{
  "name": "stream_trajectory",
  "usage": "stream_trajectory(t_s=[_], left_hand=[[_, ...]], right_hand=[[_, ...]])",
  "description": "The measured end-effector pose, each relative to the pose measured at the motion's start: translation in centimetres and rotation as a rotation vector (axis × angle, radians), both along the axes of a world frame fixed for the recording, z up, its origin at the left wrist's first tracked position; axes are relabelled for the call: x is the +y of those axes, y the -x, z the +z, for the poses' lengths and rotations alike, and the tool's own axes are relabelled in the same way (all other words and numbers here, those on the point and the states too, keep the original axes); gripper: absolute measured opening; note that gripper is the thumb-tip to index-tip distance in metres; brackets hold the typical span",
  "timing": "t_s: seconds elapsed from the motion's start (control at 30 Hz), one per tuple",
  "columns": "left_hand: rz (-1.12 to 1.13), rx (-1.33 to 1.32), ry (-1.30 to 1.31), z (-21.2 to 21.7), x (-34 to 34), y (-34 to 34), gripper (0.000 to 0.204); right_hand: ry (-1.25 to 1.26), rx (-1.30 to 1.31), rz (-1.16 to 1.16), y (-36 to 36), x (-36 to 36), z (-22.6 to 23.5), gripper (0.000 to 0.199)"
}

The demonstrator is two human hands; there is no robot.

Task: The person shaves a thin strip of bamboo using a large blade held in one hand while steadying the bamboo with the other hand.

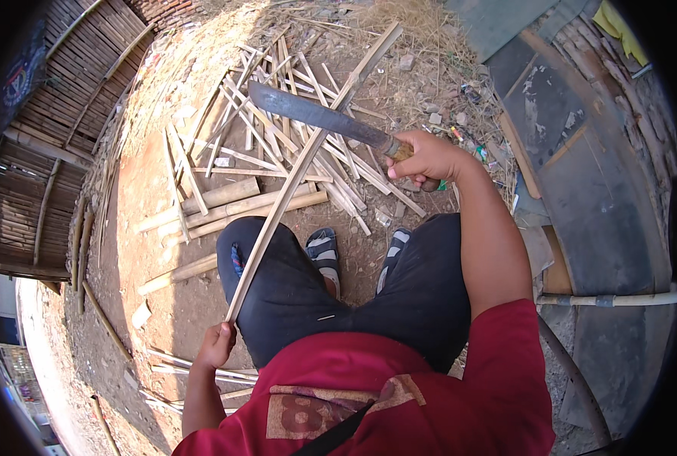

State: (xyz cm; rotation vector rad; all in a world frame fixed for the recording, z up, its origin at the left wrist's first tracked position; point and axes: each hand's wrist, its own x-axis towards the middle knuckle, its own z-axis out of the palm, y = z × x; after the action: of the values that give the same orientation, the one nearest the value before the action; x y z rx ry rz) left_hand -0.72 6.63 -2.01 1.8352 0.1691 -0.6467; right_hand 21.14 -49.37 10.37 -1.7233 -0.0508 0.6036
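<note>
Bare reddish-brown earth (163,197) forms the ground of an outdoor yard, littered with dry straw and small stones toward the top edge. A woven bamboo fence panel (57,114) is seen along the left edge, and a dark, worn curved slab (604,197) with a thin white pipe (619,299) across it is seen along the right edge.

A scattered pile of pale split bamboo strips (277,129) is spread over the middle of the ground, with a few thicker round bamboo lengths (232,204) laid just below it. More thin strips (194,368) are seen near the lower left.

A long, pale split bamboo slat (300,167) is held slanted from lower left to upper right, passing over the left knee. Its lower end is gripped by the left hand (217,346), whose fingers are closed around it.

A large machete with a dark grey blade and a wooden handle (315,118) is held above the pile, its blade crossing the slat near the upper middle; whether the edge touches the slat cannot be told. The handle is enclosed by the right hand (426,159), with the fingers wrapped tightly around it.

Dark trousers (399,296), a red shirt (399,395) and grey strapped sandals (325,254) are worn by the person.
</note>
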Motion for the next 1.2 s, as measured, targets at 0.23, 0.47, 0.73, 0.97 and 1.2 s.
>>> stream_trajectory(t_s=[0.23,0.47,0.73,0.97,1.2], left_hand=[[0.020,0.108,0.057,1.2,-0.8,-0.5,0.058],[0.061,0.189,0.075,2.2,-1.1,-0.3,0.060],[0.073,0.274,0.113,3.2,-1.7,-0.2,0.062],[-0.017,-0.174,-0.270,1.2,-1.2,0.8,0.062],[-0.007,-0.166,-0.318,1.6,-0.5,1.3,0.061]], right_hand=[[0.282,-0.300,0.104,0.2,2.2,-1.3,0.032],[0.688,-0.700,0.225,-0.1,4.6,-1.5,0.039],[0.790,-0.813,0.155,0.3,6.2,-1.7,0.036],[0.766,-0.834,-0.170,-2.8,3.5,-3.9,0.033],[0.937,-0.982,0.241,0.9,8.0,-2.3,0.037]])
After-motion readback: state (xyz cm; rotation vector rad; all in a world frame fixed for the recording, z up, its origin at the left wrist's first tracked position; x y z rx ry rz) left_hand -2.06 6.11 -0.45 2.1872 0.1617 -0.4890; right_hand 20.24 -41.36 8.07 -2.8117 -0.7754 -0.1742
